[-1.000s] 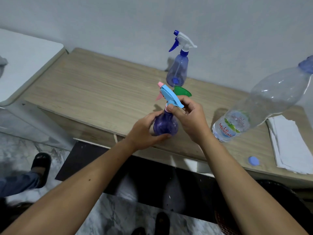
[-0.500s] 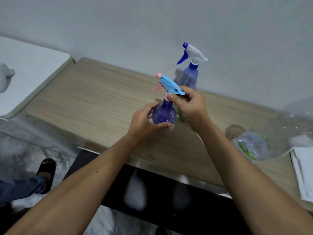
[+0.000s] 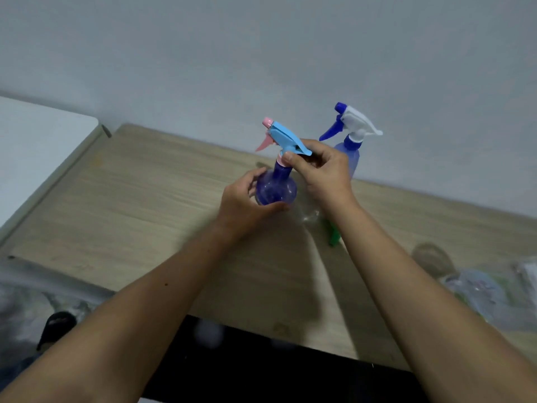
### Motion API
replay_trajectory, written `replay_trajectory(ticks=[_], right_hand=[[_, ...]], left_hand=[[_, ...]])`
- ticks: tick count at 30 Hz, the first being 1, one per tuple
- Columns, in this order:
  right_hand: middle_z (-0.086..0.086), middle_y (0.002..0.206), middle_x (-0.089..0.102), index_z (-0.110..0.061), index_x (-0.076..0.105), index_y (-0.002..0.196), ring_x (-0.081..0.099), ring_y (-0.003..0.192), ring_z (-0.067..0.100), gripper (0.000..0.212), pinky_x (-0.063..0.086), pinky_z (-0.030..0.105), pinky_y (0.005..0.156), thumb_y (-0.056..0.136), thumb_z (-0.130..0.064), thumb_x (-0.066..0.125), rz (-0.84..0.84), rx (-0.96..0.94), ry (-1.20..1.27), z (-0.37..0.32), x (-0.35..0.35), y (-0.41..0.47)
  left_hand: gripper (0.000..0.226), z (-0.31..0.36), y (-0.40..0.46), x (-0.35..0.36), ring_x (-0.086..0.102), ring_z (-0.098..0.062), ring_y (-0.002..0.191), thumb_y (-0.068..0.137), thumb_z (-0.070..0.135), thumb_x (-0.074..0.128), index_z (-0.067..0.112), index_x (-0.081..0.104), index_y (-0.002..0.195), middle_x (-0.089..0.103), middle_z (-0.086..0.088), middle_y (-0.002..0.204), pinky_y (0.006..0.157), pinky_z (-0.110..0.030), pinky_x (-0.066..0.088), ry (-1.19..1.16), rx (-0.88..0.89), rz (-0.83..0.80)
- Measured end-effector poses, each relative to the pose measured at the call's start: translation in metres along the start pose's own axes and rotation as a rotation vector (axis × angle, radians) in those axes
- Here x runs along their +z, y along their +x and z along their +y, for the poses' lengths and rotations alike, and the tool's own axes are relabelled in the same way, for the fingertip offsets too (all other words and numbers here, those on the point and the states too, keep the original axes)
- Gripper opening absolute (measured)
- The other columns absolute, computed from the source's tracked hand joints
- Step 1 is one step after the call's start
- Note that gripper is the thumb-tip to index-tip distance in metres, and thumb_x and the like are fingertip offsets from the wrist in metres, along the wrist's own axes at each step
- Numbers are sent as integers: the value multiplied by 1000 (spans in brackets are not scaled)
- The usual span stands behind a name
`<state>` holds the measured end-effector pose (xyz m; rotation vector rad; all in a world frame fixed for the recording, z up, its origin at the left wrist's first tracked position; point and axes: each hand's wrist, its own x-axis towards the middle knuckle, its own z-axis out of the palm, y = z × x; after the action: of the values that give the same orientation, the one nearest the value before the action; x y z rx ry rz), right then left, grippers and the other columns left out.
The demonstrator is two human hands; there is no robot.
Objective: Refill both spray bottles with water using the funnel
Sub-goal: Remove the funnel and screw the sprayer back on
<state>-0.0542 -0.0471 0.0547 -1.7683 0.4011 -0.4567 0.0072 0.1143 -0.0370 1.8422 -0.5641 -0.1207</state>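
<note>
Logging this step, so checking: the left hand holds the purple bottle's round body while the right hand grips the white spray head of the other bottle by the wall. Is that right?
Not quite. The head view shows the right hand gripping the purple bottle's own light blue spray head at the neck, not the white one. The left hand does hold its round body. The other bottle stands untouched by the wall.

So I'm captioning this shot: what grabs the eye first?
The purple bottle at centre, its round body held by the left hand while the right hand grips its neck under the light-blue sprayer. Behind them a second spray bottle stands by the wall.
</note>
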Motion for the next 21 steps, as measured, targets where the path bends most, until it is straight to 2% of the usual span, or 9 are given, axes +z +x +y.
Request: replay_trajectory(ticks=[2,4,6,8,13,18,21], right_hand=[[-7,93,79,-17,79,113,71,86,1,26,56,19,80,88,-16,85,15,5,-7,3,9,10],[-4,96,80,-22,79,111,72,91,7,25,58,26,84,87,-18,85,25,13,-13,9,17,18],[1,99,80,-18,79,112,72,92,10,26,61,30,86,87,-16,85,52,17,4,15,23,24],[4,101,80,-13,78,113,72,91,9,26,61,30,89,87,-12,84,94,7,26,19,27,30],[-2,94,76,-9,74,117,67,85,2,27,59,27,88,91,-12,81,123,-10,9,28,31,43],[0,99,75,-14,73,117,69,93,7,25,60,31,93,94,-19,79,104,-10,-34,29,32,42],[-2,100,75,-14,72,119,69,95,5,26,60,30,93,94,-20,79,101,-10,-58,27,30,41]], left_hand=[[97,-9,16,-5,70,-12,119,62,39,103,12,60,144,71,-1,135,104,-32,59,2,-14,-19],[104,-19,30,-9,71,-12,118,57,54,101,12,61,143,72,-2,134,103,-33,59,36,5,-49],[108,-30,43,-10,73,-15,114,54,69,91,10,62,140,74,-3,130,100,-35,61,89,70,-65],[107,-39,56,-7,75,-17,108,54,73,87,7,64,136,75,-5,126,96,-40,63,114,115,-67],[111,-47,71,-3,76,-18,104,49,69,93,6,63,135,76,-7,124,93,-41,64,110,93,-59],[102,-42,71,-2,75,-21,107,52,54,103,6,63,133,76,-8,124,94,-44,62,184,99,-40],[99,-40,71,-3,75,-23,108,55,54,102,7,63,133,76,-9,125,93,-45,63,209,128,-50]])
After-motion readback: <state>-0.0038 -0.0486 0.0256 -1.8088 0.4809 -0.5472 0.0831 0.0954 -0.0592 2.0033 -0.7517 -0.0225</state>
